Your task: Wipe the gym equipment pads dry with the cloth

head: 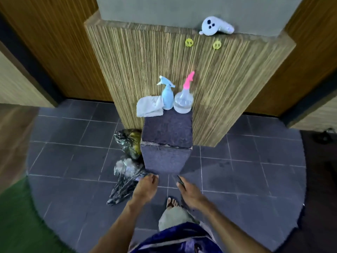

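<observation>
Both hands are reaching low toward the near foot of a purple block (166, 143): the left hand (145, 187), fingers loosely curled and holding nothing, and the right hand (187, 193), fingers extended; something dark lies along its fingertips, but whether it is gripping anything cannot be told. Farther out, the cloth (149, 106) is lying crumpled on the block's far top edge, untouched, just beside a blue sprayer (167, 96) and a clear bottle (183, 103) with a pink nozzle, apparently parked together as a cleaning kit. Two dark bags (127, 161) are sitting on the tile floor (246, 170) against the block's left side. No gym pads are showing, so wiping appears not yet begun.
</observation>
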